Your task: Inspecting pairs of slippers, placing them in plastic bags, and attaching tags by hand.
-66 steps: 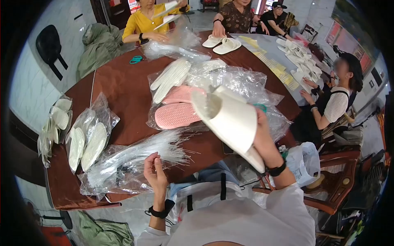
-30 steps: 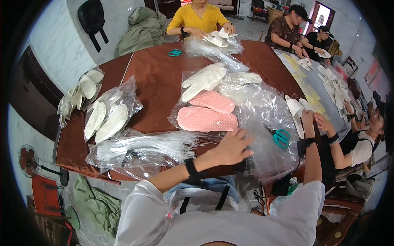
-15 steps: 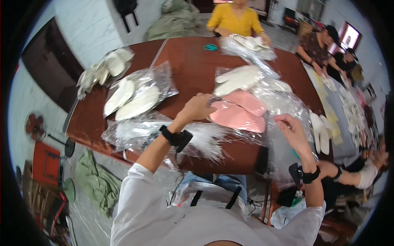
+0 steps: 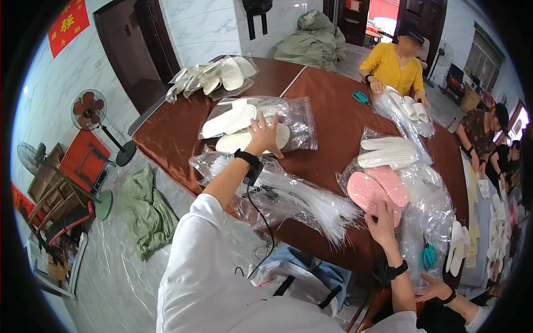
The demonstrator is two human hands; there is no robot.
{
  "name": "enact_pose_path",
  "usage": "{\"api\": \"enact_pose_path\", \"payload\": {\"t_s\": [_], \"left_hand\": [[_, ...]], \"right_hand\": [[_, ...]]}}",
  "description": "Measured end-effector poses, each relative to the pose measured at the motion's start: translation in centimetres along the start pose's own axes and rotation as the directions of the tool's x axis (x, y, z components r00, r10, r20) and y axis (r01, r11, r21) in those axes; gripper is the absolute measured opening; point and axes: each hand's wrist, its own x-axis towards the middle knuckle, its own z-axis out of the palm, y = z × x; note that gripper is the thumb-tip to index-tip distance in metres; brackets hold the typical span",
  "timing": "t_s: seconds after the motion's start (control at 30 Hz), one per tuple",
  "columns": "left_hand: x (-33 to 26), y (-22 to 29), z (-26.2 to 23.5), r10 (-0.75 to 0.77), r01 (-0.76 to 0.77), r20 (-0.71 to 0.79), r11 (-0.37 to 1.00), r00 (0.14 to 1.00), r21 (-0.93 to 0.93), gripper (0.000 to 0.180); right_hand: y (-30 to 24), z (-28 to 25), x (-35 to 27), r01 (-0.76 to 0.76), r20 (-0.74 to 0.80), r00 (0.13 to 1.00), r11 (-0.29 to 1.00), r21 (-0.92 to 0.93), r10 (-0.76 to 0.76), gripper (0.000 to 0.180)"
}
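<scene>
We find the left hand (image 4: 263,135) open, flat on the bagged white slippers (image 4: 239,127) at far left; the right hand (image 4: 382,224) open, touching the pink slippers (image 4: 373,190). We should grip the bag's edge, not plastic alone.

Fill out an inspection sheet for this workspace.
Surface: brown table, largely covered.
Job's things: bagged white slippers under the left hand; pink slippers at the right hand.
Clutter: heap of clear bags at the near edge, more bagged slippers at the far corner, teal scissors.
Hands: left hand flat on the bag, open; right hand touching a pink slipper, open.
Cables: black cable hanging from the left wristband.
Surroundings: floor fan, green cloth on floor, seated people.
</scene>
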Motion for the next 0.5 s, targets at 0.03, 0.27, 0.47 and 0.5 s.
{"api": "enact_pose_path", "payload": {"t_s": [0.03,0.27,0.47,0.5], "left_hand": [[0.3,-0.1,0.8,-0.002,0.002,-0.003,1.000,1.000,-0.003,0.144],[3.5,2.0,4.3,0.066,-0.076,-0.448,0.997,0.892,-0.006,0.049],[4.9,9.1,-0.2,0.130,-0.305,-0.461,0.893,0.878,-0.330,0.045],[4.3,10.3,-0.4,0.160,-0.360,-0.507,0.874,0.847,-0.326,0.046]], "right_hand": [[-0.1,-0.3,-0.1,0.004,-0.011,1.000,1.000,0.019,-0.004,0.047],[-0.3,0.0,-0.2,0.018,-0.037,0.999,0.999,0.038,-0.017,0.049],[-0.6,-0.1,-0.6,-0.022,-0.064,0.998,1.000,0.019,0.023,0.050],[-0.7,0.0,-0.5,-0.031,-0.066,0.997,0.999,0.013,0.032,0.050]]}}
